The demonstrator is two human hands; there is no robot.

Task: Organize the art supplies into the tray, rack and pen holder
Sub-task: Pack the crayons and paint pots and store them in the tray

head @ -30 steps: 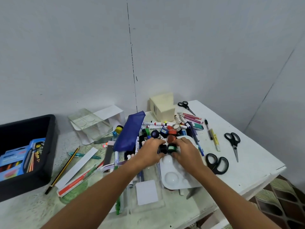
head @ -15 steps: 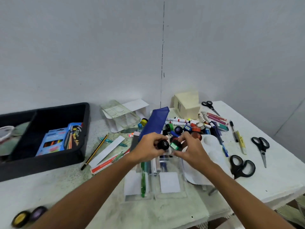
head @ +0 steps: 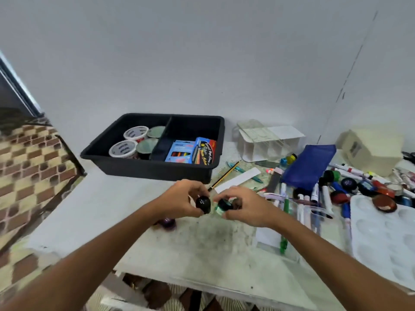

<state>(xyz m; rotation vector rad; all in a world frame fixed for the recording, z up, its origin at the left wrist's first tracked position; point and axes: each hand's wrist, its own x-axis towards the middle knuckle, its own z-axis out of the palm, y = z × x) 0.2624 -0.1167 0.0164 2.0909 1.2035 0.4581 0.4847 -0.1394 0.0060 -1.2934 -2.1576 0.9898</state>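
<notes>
— Two small round paint pots are up off the table: your left hand (head: 179, 199) pinches the black-lidded paint pot (head: 203, 205), your right hand (head: 244, 207) grips the green-bodied paint pot (head: 224, 206).

— What changed?

— A second ago both were in the marker pile at the right; you've carried them left, near the black plastic divided tray (head: 143, 167) at the far side.

— Meaning?

— Probably they join the white tubs (head: 135, 133) in its left compartment.
</notes>
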